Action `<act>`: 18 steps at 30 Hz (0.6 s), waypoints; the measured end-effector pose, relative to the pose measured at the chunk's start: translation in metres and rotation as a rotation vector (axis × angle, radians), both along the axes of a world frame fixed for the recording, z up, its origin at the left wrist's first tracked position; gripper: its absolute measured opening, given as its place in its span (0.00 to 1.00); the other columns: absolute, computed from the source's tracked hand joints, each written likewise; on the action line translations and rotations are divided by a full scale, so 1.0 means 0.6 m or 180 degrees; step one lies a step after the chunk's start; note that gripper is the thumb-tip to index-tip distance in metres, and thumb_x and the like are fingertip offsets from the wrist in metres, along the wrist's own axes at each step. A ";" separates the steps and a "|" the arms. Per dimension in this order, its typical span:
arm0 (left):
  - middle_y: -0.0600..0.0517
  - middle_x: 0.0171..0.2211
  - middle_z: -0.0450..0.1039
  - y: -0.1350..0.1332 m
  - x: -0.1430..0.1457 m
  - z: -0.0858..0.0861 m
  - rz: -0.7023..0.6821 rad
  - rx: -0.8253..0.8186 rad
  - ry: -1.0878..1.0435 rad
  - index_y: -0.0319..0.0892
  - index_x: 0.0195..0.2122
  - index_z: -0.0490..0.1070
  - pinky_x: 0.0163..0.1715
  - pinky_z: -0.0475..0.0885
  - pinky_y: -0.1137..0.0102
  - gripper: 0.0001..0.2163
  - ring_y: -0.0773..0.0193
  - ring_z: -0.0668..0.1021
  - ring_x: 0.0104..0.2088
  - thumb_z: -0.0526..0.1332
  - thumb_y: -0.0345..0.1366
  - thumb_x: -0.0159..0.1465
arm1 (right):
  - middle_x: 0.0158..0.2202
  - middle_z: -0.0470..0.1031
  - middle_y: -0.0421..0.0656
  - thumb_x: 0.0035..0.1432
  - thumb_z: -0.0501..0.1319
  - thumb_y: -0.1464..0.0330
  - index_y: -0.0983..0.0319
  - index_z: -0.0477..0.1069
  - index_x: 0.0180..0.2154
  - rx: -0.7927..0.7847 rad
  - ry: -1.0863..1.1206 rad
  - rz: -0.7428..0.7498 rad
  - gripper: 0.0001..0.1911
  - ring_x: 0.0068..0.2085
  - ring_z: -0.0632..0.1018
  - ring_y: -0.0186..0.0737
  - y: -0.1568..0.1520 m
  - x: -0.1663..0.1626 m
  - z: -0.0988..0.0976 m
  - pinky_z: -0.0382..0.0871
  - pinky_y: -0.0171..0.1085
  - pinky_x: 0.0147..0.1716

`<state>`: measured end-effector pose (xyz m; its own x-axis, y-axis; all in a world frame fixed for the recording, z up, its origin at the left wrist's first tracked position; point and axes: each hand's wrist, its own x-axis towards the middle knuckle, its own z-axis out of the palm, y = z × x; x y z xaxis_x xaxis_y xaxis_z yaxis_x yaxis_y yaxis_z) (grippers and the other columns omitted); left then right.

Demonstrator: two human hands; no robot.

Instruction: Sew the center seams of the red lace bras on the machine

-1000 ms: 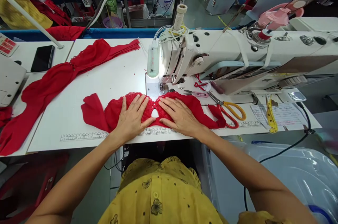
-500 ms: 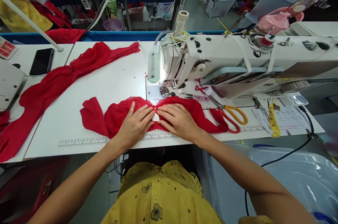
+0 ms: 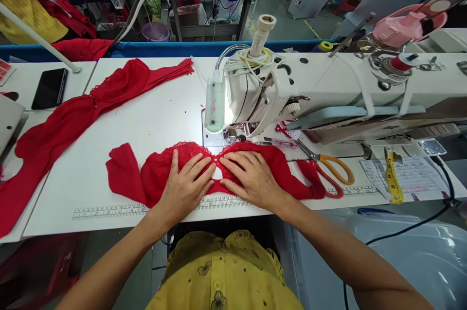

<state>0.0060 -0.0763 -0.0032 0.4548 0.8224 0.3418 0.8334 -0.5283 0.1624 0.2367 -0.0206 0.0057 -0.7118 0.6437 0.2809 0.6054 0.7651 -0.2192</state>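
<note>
Both palms flat, fingers spread: left hand and right hand press the red lace garment smooth before the sewing machine. Next likely: feed it squarely under the needle.

We press both hands flat on a red lace garment lying on the white surface: left hand and right hand either side of its centre. The sewing machine stands just behind; orange-handled scissors lie to the right.
</note>
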 end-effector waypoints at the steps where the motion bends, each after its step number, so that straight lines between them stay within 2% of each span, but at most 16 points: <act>1: 0.48 0.61 0.68 0.000 0.000 0.001 0.0014 0.0003 0.0004 0.43 0.60 0.67 0.69 0.36 0.39 0.14 0.52 0.68 0.62 0.53 0.36 0.75 | 0.58 0.73 0.46 0.67 0.57 0.56 0.61 0.68 0.60 -0.0026 -0.0008 -0.0019 0.25 0.56 0.70 0.46 0.000 0.000 0.000 0.61 0.47 0.55; 5: 0.48 0.60 0.68 0.002 0.002 0.005 0.0044 -0.0050 0.0046 0.43 0.61 0.66 0.68 0.34 0.38 0.15 0.52 0.69 0.61 0.54 0.36 0.75 | 0.59 0.71 0.45 0.68 0.56 0.56 0.58 0.67 0.61 -0.0113 -0.0106 -0.0068 0.24 0.57 0.69 0.47 0.000 0.000 0.002 0.60 0.49 0.55; 18: 0.48 0.62 0.66 0.003 -0.001 0.005 0.0017 -0.0190 0.0058 0.43 0.62 0.64 0.68 0.35 0.36 0.16 0.52 0.66 0.63 0.55 0.35 0.74 | 0.61 0.71 0.46 0.68 0.56 0.56 0.56 0.67 0.62 -0.0309 -0.0016 -0.0119 0.24 0.58 0.69 0.48 0.001 0.001 -0.001 0.58 0.49 0.56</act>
